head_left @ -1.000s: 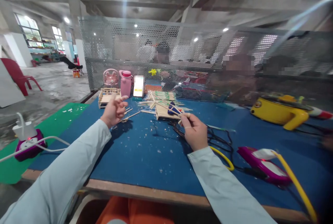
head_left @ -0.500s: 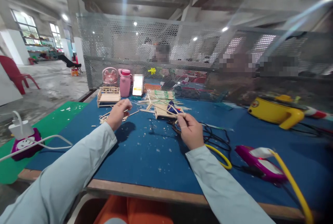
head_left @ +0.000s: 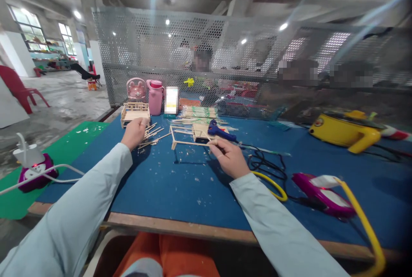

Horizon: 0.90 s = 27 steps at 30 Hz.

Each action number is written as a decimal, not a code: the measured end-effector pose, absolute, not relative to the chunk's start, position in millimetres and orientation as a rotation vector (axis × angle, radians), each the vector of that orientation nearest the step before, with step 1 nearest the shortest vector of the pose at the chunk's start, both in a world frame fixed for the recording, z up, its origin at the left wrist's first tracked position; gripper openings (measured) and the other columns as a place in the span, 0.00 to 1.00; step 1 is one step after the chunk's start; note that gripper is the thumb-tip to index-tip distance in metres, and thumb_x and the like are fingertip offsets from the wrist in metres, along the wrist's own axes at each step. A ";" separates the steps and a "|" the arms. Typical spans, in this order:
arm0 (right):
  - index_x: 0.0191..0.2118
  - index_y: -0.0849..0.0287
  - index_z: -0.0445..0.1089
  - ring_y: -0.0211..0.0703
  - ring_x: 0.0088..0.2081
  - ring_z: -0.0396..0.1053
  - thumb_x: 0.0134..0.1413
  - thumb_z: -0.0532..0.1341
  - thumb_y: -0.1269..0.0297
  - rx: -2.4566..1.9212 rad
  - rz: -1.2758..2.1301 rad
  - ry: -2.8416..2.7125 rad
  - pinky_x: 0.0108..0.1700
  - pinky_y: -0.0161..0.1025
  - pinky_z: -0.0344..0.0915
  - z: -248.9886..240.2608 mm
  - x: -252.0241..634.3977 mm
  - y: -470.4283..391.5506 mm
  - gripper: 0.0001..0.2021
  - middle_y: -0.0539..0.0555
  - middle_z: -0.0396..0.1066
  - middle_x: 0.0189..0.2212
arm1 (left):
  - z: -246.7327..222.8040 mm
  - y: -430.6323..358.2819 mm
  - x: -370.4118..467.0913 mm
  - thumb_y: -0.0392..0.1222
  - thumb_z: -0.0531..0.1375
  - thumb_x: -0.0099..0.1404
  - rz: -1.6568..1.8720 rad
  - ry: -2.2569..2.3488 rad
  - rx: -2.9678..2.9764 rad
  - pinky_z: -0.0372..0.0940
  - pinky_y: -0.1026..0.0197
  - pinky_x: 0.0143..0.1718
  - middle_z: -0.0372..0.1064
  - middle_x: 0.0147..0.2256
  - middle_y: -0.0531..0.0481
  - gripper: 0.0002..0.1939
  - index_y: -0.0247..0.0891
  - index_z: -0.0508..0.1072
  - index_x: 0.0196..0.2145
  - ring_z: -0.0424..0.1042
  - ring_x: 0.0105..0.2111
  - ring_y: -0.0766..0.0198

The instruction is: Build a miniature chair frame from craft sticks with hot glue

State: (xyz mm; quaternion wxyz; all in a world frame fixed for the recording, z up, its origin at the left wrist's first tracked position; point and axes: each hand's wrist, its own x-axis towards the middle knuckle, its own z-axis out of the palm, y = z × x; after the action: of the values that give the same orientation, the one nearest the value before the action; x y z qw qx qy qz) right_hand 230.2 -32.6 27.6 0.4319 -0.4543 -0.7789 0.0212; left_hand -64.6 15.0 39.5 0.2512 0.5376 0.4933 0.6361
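My right hand (head_left: 229, 157) pinches one end of a thin wooden stick frame (head_left: 190, 143), which stretches left just above the blue table. My left hand (head_left: 134, 133) has its fingers closed at the loose sticks (head_left: 152, 135); what lies between the fingertips is hidden. Behind that hand stands a small wooden stick model (head_left: 135, 114). A blue glue gun (head_left: 222, 132) rests beside a second wooden piece (head_left: 200, 131), beyond my right hand. Bundled sticks (head_left: 199, 113) lie farther back.
At the back stand a pink bottle (head_left: 155, 99) and a lit phone (head_left: 171, 100). A yellow pot (head_left: 344, 131), a purple power strip (head_left: 323, 195) and cables occupy the right. Another strip (head_left: 37, 172) sits left. A mesh screen (head_left: 128, 45) rises behind.
My left hand has moved left and down to the loose sticks. My right hand has shifted slightly left, and the stick frame it holds has turned and lowered, uncovering the glue gun.
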 end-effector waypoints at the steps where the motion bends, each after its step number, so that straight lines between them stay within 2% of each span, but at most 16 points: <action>1: 0.28 0.59 0.71 0.41 0.29 0.66 0.50 0.55 0.61 -1.149 0.058 -2.005 0.34 0.37 0.61 26.8 230.3 -32.5 0.11 0.53 0.71 0.26 | 36.3 13.6 -60.6 0.35 0.60 0.52 1.700 1.341 1.514 0.52 0.67 0.26 0.61 0.16 0.53 0.11 0.37 0.68 0.15 0.60 0.24 0.64; 4: 0.28 0.58 0.74 0.40 0.27 0.67 0.48 0.56 0.61 -1.262 0.126 -2.182 0.32 0.36 0.60 23.2 231.1 -32.2 0.10 0.53 0.73 0.26 | 30.3 9.6 -50.9 0.34 0.64 0.47 1.610 1.290 1.583 0.54 0.66 0.29 0.67 0.20 0.51 0.03 0.38 0.73 0.19 0.63 0.27 0.63; 6: 0.31 0.56 0.74 0.38 0.25 0.66 0.45 0.58 0.61 -1.371 0.187 -2.233 0.29 0.35 0.60 21.1 231.2 -32.6 0.09 0.51 0.73 0.25 | 29.0 7.1 -45.9 0.36 0.66 0.44 1.547 1.300 1.628 0.55 0.65 0.29 0.68 0.21 0.51 0.03 0.38 0.74 0.19 0.64 0.27 0.64; 10: 0.42 0.56 0.71 0.37 0.21 0.65 0.43 0.60 0.57 -1.513 0.216 -2.120 0.26 0.33 0.58 20.0 230.4 -34.6 0.18 0.48 0.72 0.21 | 32.2 1.5 -35.0 0.50 0.65 0.48 1.446 1.246 1.444 0.58 0.64 0.30 0.69 0.22 0.49 0.15 0.34 0.71 0.17 0.65 0.25 0.66; 13: 0.42 0.56 0.70 0.37 0.21 0.64 0.45 0.59 0.55 -1.542 0.169 -2.056 0.25 0.34 0.58 20.2 231.7 -34.2 0.18 0.49 0.70 0.21 | 37.2 -3.0 -28.8 0.60 0.58 0.53 1.260 0.937 1.100 0.63 0.64 0.32 0.71 0.29 0.44 0.24 0.32 0.71 0.23 0.69 0.29 0.66; 16: 0.38 0.58 0.71 0.38 0.23 0.63 0.46 0.58 0.52 -1.487 0.011 -1.964 0.27 0.36 0.59 23.8 230.2 -33.3 0.17 0.51 0.69 0.25 | 41.5 -8.1 -25.2 0.65 0.49 0.57 1.059 0.682 0.916 0.66 0.65 0.35 0.71 0.37 0.39 0.31 0.32 0.72 0.32 0.71 0.37 0.62; 19: 0.39 0.60 0.70 0.42 0.31 0.65 0.51 0.54 0.54 -1.282 -0.167 -1.762 0.35 0.39 0.63 34.5 214.4 -37.9 0.16 0.56 0.69 0.30 | 44.6 -18.0 -15.2 0.67 0.42 0.58 0.922 0.552 0.856 0.66 0.64 0.38 0.69 0.43 0.35 0.37 0.29 0.71 0.39 0.69 0.44 0.58; 21: 0.45 0.61 0.67 0.47 0.42 0.65 0.54 0.51 0.56 -1.091 -0.246 -1.742 0.46 0.44 0.61 42.9 193.3 -44.4 0.18 0.60 0.69 0.39 | 46.8 -29.4 -0.4 0.68 0.40 0.58 0.896 0.499 0.843 0.65 0.63 0.41 0.67 0.46 0.34 0.39 0.29 0.70 0.43 0.67 0.47 0.57; 22: 0.48 0.60 0.65 0.49 0.49 0.61 0.55 0.50 0.56 -1.000 -0.276 -1.781 0.52 0.48 0.56 46.3 180.8 -47.6 0.19 0.61 0.67 0.45 | 47.9 -36.4 9.2 0.68 0.39 0.58 0.922 0.475 0.837 0.65 0.62 0.42 0.67 0.46 0.36 0.39 0.31 0.69 0.43 0.67 0.47 0.58; 24: 0.54 0.57 0.60 0.50 0.56 0.54 0.56 0.48 0.52 -0.859 -0.193 -1.959 0.57 0.52 0.47 50.9 156.1 -51.3 0.23 0.59 0.62 0.53 | 49.9 -51.6 29.4 0.68 0.36 0.58 1.000 0.428 0.861 0.63 0.60 0.45 0.66 0.48 0.41 0.38 0.36 0.67 0.46 0.66 0.48 0.58; 25: 0.55 0.55 0.59 0.50 0.57 0.54 0.57 0.45 0.51 -0.820 -0.092 -2.026 0.59 0.54 0.43 52.5 146.2 -51.1 0.23 0.57 0.62 0.53 | 50.8 -58.8 38.2 0.68 0.35 0.58 1.104 0.431 0.866 0.63 0.59 0.45 0.67 0.48 0.44 0.37 0.40 0.66 0.48 0.66 0.48 0.59; 26: 0.54 0.54 0.59 0.50 0.57 0.54 0.59 0.42 0.50 -0.806 0.014 -2.019 0.59 0.55 0.41 54.0 139.0 -49.2 0.23 0.56 0.63 0.52 | 51.6 -64.7 44.8 0.68 0.34 0.58 1.171 0.438 0.870 0.63 0.59 0.44 0.67 0.47 0.46 0.38 0.42 0.66 0.48 0.66 0.48 0.59; 27: 0.55 0.53 0.58 0.48 0.56 0.56 0.59 0.40 0.50 -0.788 0.145 -1.979 0.59 0.54 0.44 55.7 135.0 -45.9 0.24 0.55 0.62 0.53 | 52.3 -68.8 48.7 0.69 0.33 0.57 1.111 0.425 0.895 0.62 0.58 0.44 0.67 0.47 0.45 0.39 0.41 0.66 0.49 0.65 0.49 0.58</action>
State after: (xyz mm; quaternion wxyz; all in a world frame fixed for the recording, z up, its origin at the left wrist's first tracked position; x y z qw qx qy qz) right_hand 135.0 -45.9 55.7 0.4825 -0.3233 -0.8119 0.0597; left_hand 48.7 -68.8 52.3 0.7354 0.4073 0.1936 0.5057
